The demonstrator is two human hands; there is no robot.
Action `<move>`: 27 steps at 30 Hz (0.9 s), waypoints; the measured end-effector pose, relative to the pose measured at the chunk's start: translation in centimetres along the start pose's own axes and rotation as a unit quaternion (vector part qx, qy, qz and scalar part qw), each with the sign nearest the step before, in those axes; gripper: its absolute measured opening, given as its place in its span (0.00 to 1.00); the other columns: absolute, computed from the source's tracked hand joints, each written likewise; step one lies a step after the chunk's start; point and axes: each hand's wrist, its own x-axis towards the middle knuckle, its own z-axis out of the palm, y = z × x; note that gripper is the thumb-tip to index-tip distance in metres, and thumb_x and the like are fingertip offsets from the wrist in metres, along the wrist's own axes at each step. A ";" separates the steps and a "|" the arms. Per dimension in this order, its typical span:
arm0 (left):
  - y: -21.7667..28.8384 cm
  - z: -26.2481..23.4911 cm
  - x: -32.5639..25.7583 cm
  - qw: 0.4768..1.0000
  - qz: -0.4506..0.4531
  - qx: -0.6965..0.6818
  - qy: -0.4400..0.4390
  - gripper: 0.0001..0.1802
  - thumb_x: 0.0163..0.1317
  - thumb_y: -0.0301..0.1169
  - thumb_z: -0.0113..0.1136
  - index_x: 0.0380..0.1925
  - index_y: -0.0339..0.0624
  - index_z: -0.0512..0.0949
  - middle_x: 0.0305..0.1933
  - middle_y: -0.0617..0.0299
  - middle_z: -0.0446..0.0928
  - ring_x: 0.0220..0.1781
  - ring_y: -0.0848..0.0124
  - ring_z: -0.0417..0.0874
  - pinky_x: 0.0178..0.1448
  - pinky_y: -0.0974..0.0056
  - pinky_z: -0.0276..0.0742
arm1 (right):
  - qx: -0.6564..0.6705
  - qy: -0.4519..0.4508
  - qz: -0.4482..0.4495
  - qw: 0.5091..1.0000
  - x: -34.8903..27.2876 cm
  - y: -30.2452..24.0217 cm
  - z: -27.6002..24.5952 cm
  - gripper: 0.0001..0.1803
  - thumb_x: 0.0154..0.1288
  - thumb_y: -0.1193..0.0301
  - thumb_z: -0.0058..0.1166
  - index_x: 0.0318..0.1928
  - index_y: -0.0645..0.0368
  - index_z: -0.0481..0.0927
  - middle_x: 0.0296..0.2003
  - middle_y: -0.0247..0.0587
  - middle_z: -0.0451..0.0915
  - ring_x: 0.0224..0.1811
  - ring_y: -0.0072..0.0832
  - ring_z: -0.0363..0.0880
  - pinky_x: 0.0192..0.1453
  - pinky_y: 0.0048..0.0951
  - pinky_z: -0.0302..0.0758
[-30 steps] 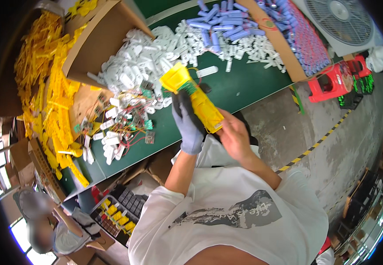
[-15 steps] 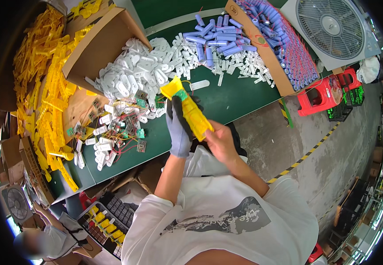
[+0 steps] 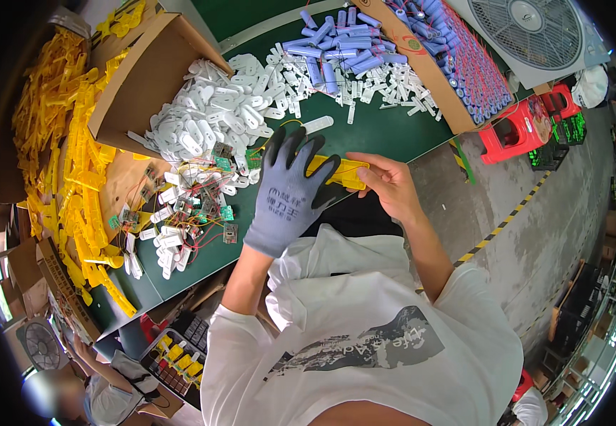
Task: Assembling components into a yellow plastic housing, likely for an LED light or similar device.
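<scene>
A yellow plastic housing (image 3: 347, 172) is held crosswise in front of me, just past the table's near edge. My right hand (image 3: 392, 186), bare, pinches its right end between thumb and fingers. My left hand (image 3: 290, 195), in a grey glove with black fingertips, lies over its left part, back of the hand up. Its fingers are spread, and the forefinger crosses the housing; they hide the left end. A thin yellow wire shows above the gloved fingertips. Beyond lies a single white plastic strip (image 3: 317, 126) on the green table (image 3: 375, 138).
White plastic covers (image 3: 205, 117) heap beside an open cardboard box (image 3: 148, 78). Wired circuit boards (image 3: 208, 206) lie nearer. Yellow housings (image 3: 84, 192) pile at left. Blue-violet battery cells (image 3: 354, 46) lie at the back, with a fan (image 3: 528, 32) and red stools (image 3: 514, 131) at right. A co-worker is at lower left.
The yellow housing has turned from a steep slant to nearly level and moved right. My gloved left hand has rolled back-up with fingers spread; my right hand has moved up and right.
</scene>
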 end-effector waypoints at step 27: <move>-1.6 4.8 -1.6 0.975 -0.111 -0.184 0.058 0.13 0.47 0.27 0.65 0.36 0.45 0.81 0.46 0.60 0.82 0.48 0.57 0.80 0.57 0.55 0.72 | -0.459 0.049 -0.139 0.876 9.8 -2.0 -3.6 0.07 0.59 0.71 0.62 0.37 0.60 0.82 0.32 0.36 0.82 0.25 0.23 0.79 0.30 0.23 0.73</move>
